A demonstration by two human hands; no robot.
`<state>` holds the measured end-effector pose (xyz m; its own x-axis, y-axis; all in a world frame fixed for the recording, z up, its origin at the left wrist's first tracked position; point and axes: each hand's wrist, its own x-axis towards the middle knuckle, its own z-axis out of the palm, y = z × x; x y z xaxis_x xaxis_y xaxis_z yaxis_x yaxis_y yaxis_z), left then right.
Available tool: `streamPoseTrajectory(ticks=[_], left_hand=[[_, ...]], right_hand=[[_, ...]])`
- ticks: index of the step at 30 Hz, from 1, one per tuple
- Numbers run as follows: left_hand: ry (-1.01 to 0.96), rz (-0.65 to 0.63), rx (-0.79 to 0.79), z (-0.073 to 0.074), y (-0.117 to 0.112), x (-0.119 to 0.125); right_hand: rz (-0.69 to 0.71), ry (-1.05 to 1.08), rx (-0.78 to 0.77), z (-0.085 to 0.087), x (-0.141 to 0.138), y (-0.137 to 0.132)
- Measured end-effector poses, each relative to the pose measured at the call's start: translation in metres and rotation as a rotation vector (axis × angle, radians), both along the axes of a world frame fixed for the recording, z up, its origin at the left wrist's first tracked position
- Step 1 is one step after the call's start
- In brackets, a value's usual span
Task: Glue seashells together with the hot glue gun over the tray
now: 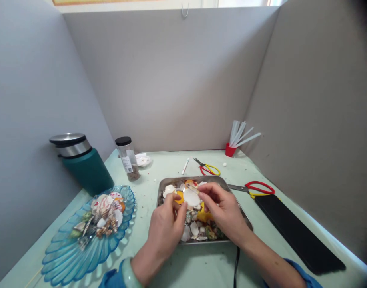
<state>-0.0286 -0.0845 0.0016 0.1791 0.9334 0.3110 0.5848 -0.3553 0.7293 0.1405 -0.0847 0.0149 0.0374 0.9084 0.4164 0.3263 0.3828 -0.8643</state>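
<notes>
Blue fluted dish (78, 256): left of metal tray (160, 194), bearing shells (103, 206).
Left hand (167, 220): over tray, half-curled; hold unclear.
White shell (192, 197): at tray, between hands.
Right hand (224, 210): over tray, fingertips nearly pinched; hold unclear.
Tray shells (194, 229): many left; seemingly partway.

A slim piece (192, 188) in the right hand's (223, 210) grip is too small to identify; that hand hides part of the metal tray (210, 242) and its shells (194, 228). The jar label's (127, 164) print is unreadable. The lower edge cuts off both blue sleeves (112, 279) and the black cord (236, 266).
</notes>
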Motion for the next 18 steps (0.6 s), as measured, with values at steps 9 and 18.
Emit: streamPoseTrajectory(ticks=[9,18], left_hand=[[-0.604,-0.254,-0.516,0.005,0.018,0.0],[-0.643,-0.234,-0.524,-0.003,0.019,0.0]], right_hand=[[0.055,-0.141,0.02,-0.009,-0.011,-0.007],[0.04,-0.199,0.064,-0.01,-0.011,-0.007]])
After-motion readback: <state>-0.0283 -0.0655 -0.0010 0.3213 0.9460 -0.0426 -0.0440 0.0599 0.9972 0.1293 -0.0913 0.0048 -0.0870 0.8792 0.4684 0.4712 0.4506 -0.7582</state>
